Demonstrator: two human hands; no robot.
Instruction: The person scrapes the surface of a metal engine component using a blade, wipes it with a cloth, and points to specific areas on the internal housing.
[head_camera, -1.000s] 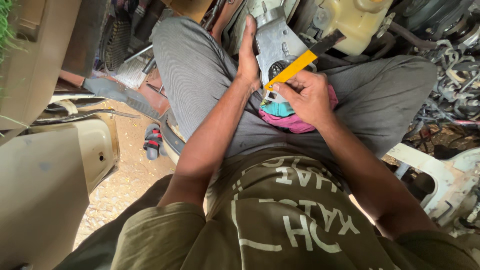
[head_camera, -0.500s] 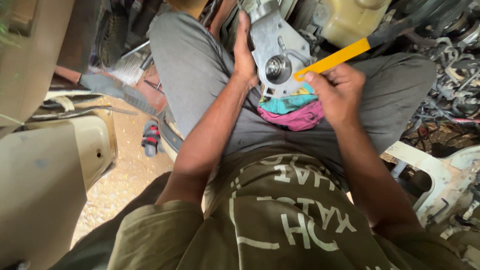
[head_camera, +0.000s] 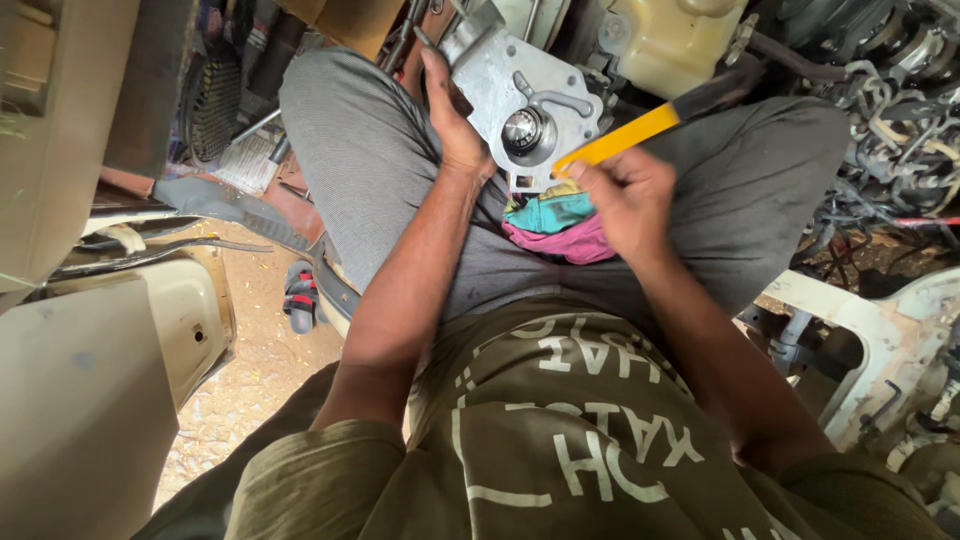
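1. I see my left hand (head_camera: 455, 120) wrapped around the left edge of a grey metal housing (head_camera: 520, 95), fingers curled over its rim, holding it tilted on my lap between my knees.
2. My right hand (head_camera: 625, 200) is clenched tight around the yellow handle of a tool (head_camera: 625, 137). The handle rises up and right from the fist, and its dark far end is blurred, so I cannot tell what kind of head it has.
3. The handle's near end sits just beside the lower right edge of the housing, near the shiny round hub (head_camera: 522, 130) in the plate's middle.
4. A teal and pink cloth (head_camera: 560, 225) is bunched on my lap, just under the housing and touching my right hand.
5. Room is tight: grey trouser legs (head_camera: 350, 150) hem the work in on both sides, and a tangle of wires and engine parts (head_camera: 890, 120) crowds the right edge.
6. A cream plastic tank (head_camera: 675, 45) stands just behind the housing at the top. I cannot tell what is in it.
7. On the left, a beige panel (head_camera: 90, 400) fills the lower corner, with a strip of sandy ground (head_camera: 255, 370) between it and my leg. A sandal (head_camera: 300, 295) lies there.
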